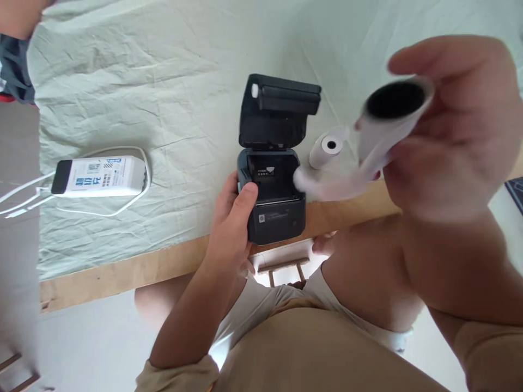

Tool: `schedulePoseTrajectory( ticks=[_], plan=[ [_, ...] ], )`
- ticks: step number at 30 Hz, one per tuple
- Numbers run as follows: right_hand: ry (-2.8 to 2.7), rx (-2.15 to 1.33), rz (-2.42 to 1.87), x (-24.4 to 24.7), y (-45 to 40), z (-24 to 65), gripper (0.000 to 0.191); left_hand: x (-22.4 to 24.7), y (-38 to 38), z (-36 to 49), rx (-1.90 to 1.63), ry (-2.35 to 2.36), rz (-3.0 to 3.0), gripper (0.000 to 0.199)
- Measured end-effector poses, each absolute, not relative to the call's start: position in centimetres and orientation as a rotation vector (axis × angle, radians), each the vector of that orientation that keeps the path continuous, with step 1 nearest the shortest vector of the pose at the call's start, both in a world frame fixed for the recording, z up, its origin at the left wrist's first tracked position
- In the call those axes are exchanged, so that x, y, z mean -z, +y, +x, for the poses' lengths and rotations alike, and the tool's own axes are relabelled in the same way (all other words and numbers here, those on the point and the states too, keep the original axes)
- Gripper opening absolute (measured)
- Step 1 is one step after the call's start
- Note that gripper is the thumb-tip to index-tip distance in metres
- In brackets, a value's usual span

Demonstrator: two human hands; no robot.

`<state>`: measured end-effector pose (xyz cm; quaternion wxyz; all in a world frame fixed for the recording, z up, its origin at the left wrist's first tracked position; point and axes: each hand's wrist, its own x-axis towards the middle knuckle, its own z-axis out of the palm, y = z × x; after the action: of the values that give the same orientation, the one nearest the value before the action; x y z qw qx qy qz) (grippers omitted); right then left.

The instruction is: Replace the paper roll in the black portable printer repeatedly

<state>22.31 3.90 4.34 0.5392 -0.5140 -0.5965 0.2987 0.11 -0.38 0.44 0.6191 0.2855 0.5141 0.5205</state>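
My left hand grips a dark portable label printer by its left side, thumb over the rim. The printer's lid stands raised, and its paper bay shows no roll inside. Up at the right, my right hand closes around a white paper roll with a wide dark hollow facing me. A pale strip, smeared by motion, trails from this roll toward the printer. Between the two hands, a smaller white paper roll with a narrow core rests on the cloth.
A pale green cloth covers the table, with a wooden edge along my side. On the left lies a white power strip with looped white cables. Part of another person's arm shows at the top left corner.
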Motion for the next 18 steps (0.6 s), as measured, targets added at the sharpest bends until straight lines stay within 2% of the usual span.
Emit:
schedulePoseTrajectory(
  ticks=[6,12,18],
  plan=[
    [-1.202,-0.748,-1.171,0.3,6.2,26.5,0.025,0.3,0.1,-0.1,-1.243,1.138,0.682,0.032],
    [-1.382,-0.602,-1.312,1.7,5.4,27.7,0.041,0.5,0.0,-0.3,-1.239,1.136,0.695,0.029],
    [-1.675,-0.268,-1.591,1.3,6.0,28.5,0.035,0.1,0.0,-0.2,-1.206,1.147,0.711,0.034]
  ],
)
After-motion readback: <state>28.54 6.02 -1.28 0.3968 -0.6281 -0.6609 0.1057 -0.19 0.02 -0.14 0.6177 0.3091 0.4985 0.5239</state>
